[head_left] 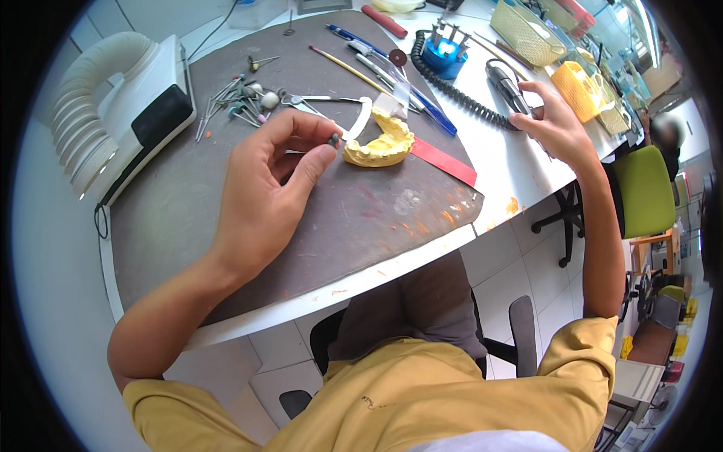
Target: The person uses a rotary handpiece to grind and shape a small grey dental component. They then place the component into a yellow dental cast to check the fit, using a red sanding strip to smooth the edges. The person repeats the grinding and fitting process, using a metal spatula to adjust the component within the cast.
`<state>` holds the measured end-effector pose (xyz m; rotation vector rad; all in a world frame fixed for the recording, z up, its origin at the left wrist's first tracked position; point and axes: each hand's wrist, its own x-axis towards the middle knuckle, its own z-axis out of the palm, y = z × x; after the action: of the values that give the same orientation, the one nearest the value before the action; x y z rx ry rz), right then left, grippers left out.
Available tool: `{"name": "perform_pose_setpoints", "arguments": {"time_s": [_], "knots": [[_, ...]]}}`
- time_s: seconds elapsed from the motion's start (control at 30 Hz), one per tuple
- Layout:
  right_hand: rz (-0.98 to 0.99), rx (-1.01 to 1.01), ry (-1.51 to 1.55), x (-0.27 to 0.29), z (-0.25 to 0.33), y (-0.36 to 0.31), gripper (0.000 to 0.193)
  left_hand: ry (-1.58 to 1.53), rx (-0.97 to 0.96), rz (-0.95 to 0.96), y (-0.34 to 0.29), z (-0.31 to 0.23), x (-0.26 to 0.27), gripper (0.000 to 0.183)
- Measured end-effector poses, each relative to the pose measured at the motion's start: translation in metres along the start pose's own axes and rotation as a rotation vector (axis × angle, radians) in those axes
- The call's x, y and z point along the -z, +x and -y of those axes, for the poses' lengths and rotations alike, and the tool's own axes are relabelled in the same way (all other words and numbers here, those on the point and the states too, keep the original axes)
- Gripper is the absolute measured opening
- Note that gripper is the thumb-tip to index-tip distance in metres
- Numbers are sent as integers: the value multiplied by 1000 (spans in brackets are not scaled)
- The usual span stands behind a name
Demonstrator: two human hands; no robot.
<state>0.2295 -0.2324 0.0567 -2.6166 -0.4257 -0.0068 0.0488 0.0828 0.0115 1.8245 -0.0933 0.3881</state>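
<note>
My left hand point(263, 181) is raised over the grey mat, pinching a small rotary bur with a dark greenish head point(334, 140) between thumb and index finger. Just right of those fingertips rests a yellow plaster dental cast point(382, 143), curved like a jaw. My right hand point(556, 124) is over at the right side of the desk, its thumb and fingers closed about the lower end of a black rotary handpiece point(506, 84). A black coiled cord point(459, 94) runs beside the handpiece. Several loose burs with coloured heads point(245, 98) lie in a pile beyond my left hand.
A white dust extractor with a ribbed hose point(90, 98) stands at the left. Pens point(414, 90), a red strip point(446, 162) and a blue bur holder point(444, 56) lie farther back. Yellow baskets point(578, 90) line the right side. A green chair point(646, 192) stands beyond the desk.
</note>
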Motion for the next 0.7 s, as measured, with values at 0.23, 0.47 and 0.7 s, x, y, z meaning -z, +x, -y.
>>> {"name": "perform_pose_setpoints", "arguments": {"time_s": [0.23,0.47,0.7], "knots": [[-374,324,-556,-17,26,9,47,-287,182,50,9,3,14,20],[-45,930,167,-56,125,-30,13,-156,117,34,6,5,10,24],[66,1019,151,-69,139,-29,18,-200,74,45,5,4,6,29]]}}
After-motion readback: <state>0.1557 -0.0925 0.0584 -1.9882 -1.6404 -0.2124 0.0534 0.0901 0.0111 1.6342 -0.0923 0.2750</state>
